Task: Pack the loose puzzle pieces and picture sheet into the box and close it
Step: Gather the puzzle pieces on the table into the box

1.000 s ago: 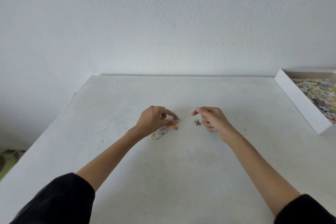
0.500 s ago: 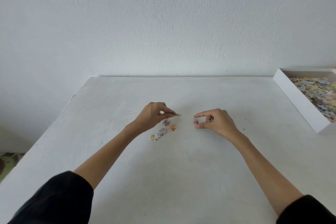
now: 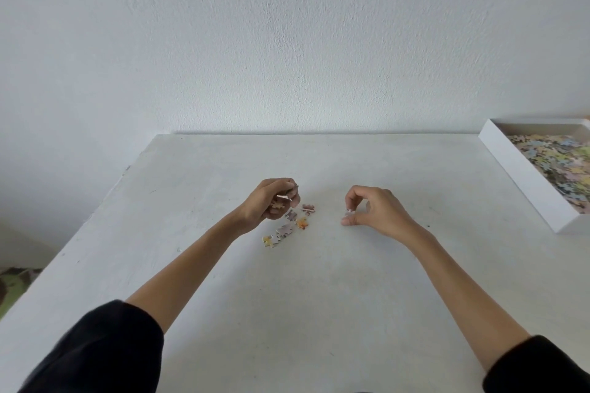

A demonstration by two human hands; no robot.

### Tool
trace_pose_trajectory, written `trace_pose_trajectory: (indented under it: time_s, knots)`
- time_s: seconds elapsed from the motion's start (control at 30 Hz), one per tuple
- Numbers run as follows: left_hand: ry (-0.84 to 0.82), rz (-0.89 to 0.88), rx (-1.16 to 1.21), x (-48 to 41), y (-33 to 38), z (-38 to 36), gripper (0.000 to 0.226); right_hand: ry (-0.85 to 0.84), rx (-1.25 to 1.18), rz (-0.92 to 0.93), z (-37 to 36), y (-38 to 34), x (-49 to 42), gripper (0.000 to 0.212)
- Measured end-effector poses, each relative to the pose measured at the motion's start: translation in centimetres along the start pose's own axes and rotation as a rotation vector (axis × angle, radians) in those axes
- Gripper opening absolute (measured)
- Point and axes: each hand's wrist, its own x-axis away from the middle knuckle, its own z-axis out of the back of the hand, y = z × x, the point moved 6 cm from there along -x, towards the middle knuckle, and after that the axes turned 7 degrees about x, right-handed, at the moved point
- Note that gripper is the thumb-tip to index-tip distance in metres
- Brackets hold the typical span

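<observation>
Near the middle of the tabletop [image 3: 319, 297], the left hand [image 3: 274, 202] hovered with its fingers curled around a few held pieces [image 3: 278, 203], one pale piece showing against the palm. Just beside and below that grip, the loose pieces [image 3: 301, 223] lay in a small cluster trailing toward the near edge. The right hand [image 3: 376, 212], apart from the cluster, pinched a single piece [image 3: 349, 211] between thumb and forefinger, low over the surface. The open white box [image 3: 523, 179] sat by the far right corner, a heap of pieces [image 3: 562, 163] inside.
</observation>
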Motion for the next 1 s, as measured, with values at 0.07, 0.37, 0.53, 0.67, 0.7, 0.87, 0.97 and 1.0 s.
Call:
trace_pose_trajectory:
  time_s: [0.07, 0.37, 0.53, 0.67, 0.7, 0.87, 0.97, 1.0]
  knots:
    - [0.008, 0.017, 0.058, -0.1, -0.3, 0.2, 0.035, 0.007, -0.017, 0.014, 0.0, 0.0, 0.1, 0.031]
    - [0.051, -0.015, 0.127, 0.1, -0.6, 0.8, 0.047, 0.004, -0.234, 0.003, -0.3, -0.4, -0.1, 0.01]
    - [0.032, -0.007, 0.159, 0.2, -0.5, 0.8, 0.027, -0.257, -1.055, -0.175, -2.6, -0.5, -0.1, 0.012]
    - [0.003, 0.057, 0.272, -0.1, -1.2, 0.8, 0.028, -0.358, -1.488, -0.265, -4.0, -1.3, -0.3, 0.02]
    - [-0.005, 0.06, 0.26, 0.0, -1.4, 0.8, 0.024, -0.351, -1.499, -0.281, -4.2, -1.2, -0.4, 0.021]
    - [0.003, -0.004, -0.044, 0.1, -1.1, 1.1, 0.025, -0.336, -1.354, -0.313, -4.7, -0.8, -0.5, 0.018]
    - [0.021, -0.086, -0.332, 0.3, -0.2, 1.2, 0.025, -0.251, -1.162, -0.313, -4.5, -0.8, -0.7, 0.026]
    - [0.029, -0.126, -0.437, 0.4, 0.1, 1.3, 0.022, -0.186, -1.031, -0.3, -4.2, -0.9, -0.8, 0.031]
